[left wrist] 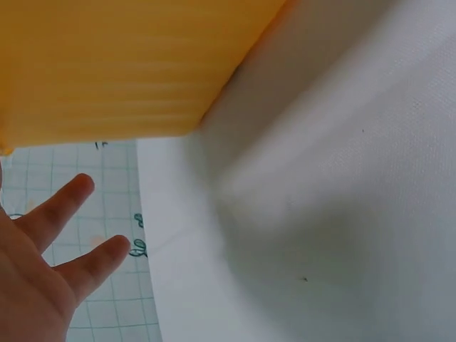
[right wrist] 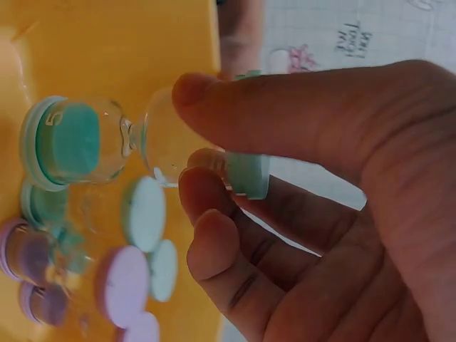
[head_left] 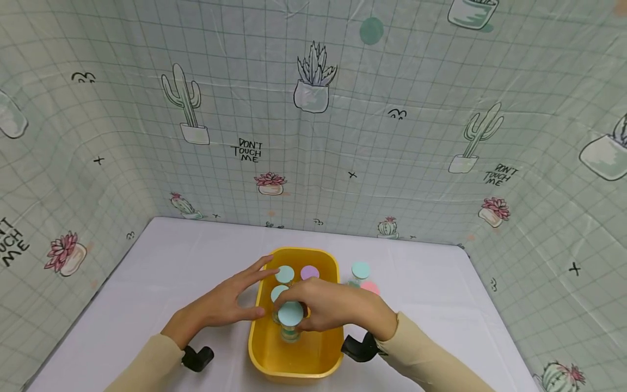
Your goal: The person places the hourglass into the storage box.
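My right hand (head_left: 333, 302) reaches into a yellow plastic bin (head_left: 294, 362) and pinches a teal-capped sand timer (head_left: 290, 314) between thumb and fingers. In the right wrist view this timer (right wrist: 75, 142) is clear glass with a narrow waist, teal sand at one end and a "5" on that cap. Other timers stand farther back in the bin, among them a teal one (head_left: 284, 274) and a purple one (head_left: 309, 272). At the bin's left side is my left hand (head_left: 220, 302), fingers spread and holding nothing; whether it touches the rim I cannot tell.
Outside the bin, just right of it, stand a teal-capped timer (head_left: 361, 270) and a pink-capped timer (head_left: 370, 287), partly hidden by my right arm. A white cloth (head_left: 416, 283) covers the table. Behind hangs a checked cactus-print curtain (head_left: 352, 141), with more at both sides.
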Available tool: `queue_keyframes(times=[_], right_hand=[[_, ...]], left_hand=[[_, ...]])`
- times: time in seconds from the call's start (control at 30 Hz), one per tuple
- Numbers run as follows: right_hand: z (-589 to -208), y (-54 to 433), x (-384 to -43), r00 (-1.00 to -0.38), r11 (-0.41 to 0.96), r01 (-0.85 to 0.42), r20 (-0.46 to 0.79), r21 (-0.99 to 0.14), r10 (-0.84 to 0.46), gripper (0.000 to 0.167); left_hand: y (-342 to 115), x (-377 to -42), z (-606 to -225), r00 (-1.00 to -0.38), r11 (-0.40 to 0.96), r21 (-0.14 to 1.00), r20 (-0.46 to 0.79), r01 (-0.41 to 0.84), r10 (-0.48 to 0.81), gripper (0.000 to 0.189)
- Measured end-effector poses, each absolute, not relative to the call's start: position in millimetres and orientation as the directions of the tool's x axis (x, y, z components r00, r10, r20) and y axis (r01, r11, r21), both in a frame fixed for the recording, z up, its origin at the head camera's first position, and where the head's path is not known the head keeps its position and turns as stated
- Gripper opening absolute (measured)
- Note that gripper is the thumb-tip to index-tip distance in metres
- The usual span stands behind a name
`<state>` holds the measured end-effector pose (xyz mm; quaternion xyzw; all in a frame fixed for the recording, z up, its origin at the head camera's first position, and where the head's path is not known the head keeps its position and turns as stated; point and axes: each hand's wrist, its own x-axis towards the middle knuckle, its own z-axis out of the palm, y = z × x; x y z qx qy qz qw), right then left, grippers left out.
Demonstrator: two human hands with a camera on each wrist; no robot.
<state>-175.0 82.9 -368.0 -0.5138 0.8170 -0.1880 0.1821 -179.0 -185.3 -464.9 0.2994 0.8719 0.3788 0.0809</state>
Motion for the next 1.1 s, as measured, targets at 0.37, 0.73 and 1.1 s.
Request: queue_keyframes(times=[0.37, 0.73, 1.1], right_hand=[[-394.4, 61.5, -181.9, -0.397, 0.455, -0.741, -0.225, -0.494, -0.890, 0.040], [-404.3, 43.1, -184.6, -0.381, 0.488, -0.760, -0.315, -0.429, -0.869, 0.047], [-402.7, 40.0, -190.5, -0.400, 0.482, -0.824, -0.296, -0.297, -0.867, 0.039]], left_hand=[[-188.0, -180.8, -460.7, -0.792, 0.511, 0.744, 0.039, 0.430, 0.609, 0.083], [-186.0, -181.8, -460.0, -0.789, 0.518, 0.735, 0.039, 0.438, 0.613, 0.085], [-185.8, -180.2, -458.9, -0.792, 0.511, 0.737, 0.053, 0.442, 0.608, 0.085]])
